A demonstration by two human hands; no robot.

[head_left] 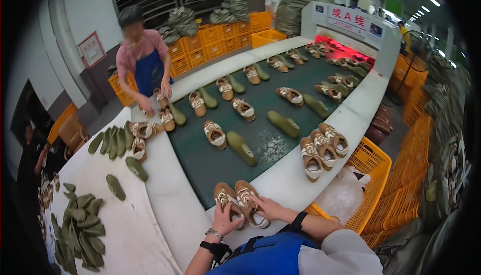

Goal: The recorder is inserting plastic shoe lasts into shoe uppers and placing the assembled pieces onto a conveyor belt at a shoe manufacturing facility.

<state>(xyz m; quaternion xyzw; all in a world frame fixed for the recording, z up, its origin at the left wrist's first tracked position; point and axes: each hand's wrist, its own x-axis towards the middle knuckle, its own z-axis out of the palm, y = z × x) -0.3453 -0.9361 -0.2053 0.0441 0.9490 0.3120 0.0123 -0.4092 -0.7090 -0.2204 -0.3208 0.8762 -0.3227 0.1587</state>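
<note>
Factory line with a dark green conveyor belt (210,167), white ledge (280,179) up front. Left hand (226,220) gripping one tan shoe (223,196), right hand (264,208) laid flat across its twin (246,193), both shoes on that ledge.

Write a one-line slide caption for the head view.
Left hand and right hand each rest on a tan shoe beside a green conveyor belt carrying shoes and green soles.

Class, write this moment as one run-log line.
left hand: on left brown shoe | right hand: on right brown shoe | place: white ledge beside green belt
</note>
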